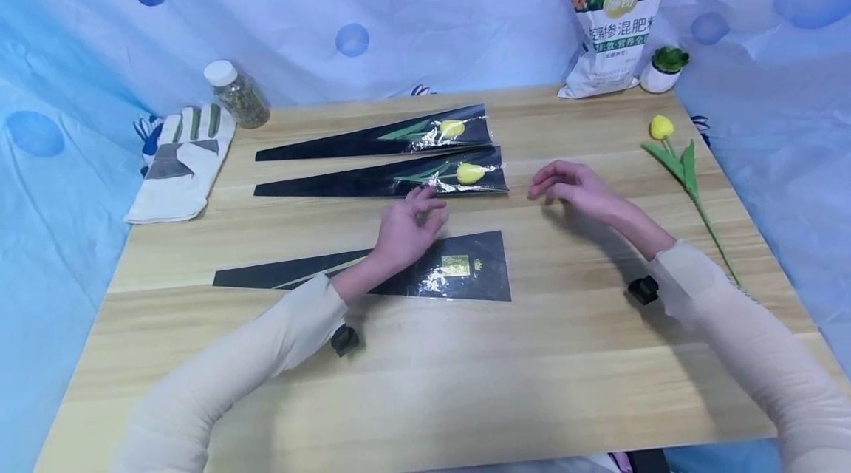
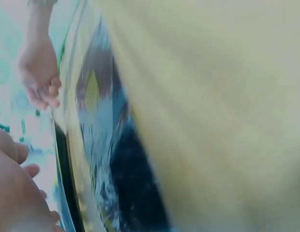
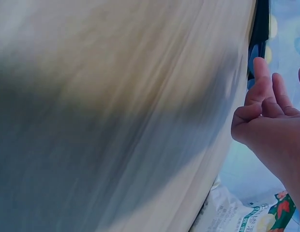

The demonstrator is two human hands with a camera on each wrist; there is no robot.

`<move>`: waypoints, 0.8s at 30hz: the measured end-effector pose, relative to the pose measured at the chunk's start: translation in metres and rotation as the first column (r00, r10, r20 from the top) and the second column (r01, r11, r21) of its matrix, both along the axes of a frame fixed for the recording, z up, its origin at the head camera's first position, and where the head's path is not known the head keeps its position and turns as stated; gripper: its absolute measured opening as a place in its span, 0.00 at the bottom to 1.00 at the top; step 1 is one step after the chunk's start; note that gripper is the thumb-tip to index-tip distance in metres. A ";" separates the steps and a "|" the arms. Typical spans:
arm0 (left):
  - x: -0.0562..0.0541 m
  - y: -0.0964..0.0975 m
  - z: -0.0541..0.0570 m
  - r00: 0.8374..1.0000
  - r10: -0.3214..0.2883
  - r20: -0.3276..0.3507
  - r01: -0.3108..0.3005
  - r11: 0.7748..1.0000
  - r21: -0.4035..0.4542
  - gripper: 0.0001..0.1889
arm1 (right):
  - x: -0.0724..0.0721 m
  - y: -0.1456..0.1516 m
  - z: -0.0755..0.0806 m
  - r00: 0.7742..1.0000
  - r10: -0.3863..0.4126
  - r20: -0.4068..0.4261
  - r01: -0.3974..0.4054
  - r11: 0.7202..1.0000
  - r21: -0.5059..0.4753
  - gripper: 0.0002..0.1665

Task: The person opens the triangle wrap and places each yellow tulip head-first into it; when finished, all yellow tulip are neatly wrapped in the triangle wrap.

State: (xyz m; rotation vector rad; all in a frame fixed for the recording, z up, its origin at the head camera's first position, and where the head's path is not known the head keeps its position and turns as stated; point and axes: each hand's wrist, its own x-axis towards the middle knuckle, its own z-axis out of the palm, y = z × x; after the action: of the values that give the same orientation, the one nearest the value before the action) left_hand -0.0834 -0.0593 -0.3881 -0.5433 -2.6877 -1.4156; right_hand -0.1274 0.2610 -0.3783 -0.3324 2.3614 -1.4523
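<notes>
My left hand (image 1: 407, 230) hovers between two flower sleeves with its fingers loosely bent and nothing in them. Under that forearm lies a flat black sleeve (image 1: 475, 284) with a gold label and a small crown. Just beyond the fingertips is a black sleeve (image 1: 319, 185) holding a yellow tulip (image 1: 470, 174), seen through its clear front. Farther back lies a matching sleeve (image 1: 326, 148) with another yellow tulip (image 1: 452, 128). My right hand (image 1: 577, 187) is raised over the wood to the right of the sleeves, fingers relaxed and holding nothing.
A loose yellow tulip (image 1: 691, 176) lies along the table's right side. At the back right stand a fertilizer bag (image 1: 614, 37) and a small potted succulent (image 1: 661, 70). White-and-grey gloves (image 1: 179, 166) and a white-capped jar (image 1: 241, 97) are at the back left.
</notes>
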 end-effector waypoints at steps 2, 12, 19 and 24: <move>0.012 0.001 0.004 0.998 -0.033 0.062 0.036 0.998 -0.055 0.15 | 0.002 0.005 0.003 1.000 -0.001 -0.011 0.001 1.000 0.016 0.19; 0.050 0.012 -0.018 0.997 -0.060 0.054 0.064 0.996 -0.066 0.20 | 0.007 0.017 0.004 1.000 0.007 -0.019 -0.006 0.999 0.050 0.19; 0.057 0.016 -0.034 0.999 -0.044 0.014 0.045 0.990 -0.134 0.22 | 0.009 0.020 0.003 1.000 0.003 -0.006 -0.002 0.998 0.055 0.19; 0.059 0.017 -0.041 0.998 -0.036 -0.057 0.023 0.978 -0.205 0.22 | 0.012 0.021 0.001 1.000 0.003 -0.010 -0.003 0.999 0.048 0.19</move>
State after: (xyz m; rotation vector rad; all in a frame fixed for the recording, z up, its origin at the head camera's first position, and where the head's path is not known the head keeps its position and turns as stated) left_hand -0.0241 -0.0423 -0.4293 -0.6312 -2.8049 -1.1150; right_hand -0.1151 0.2820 -0.3773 -0.3309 2.3986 -1.3927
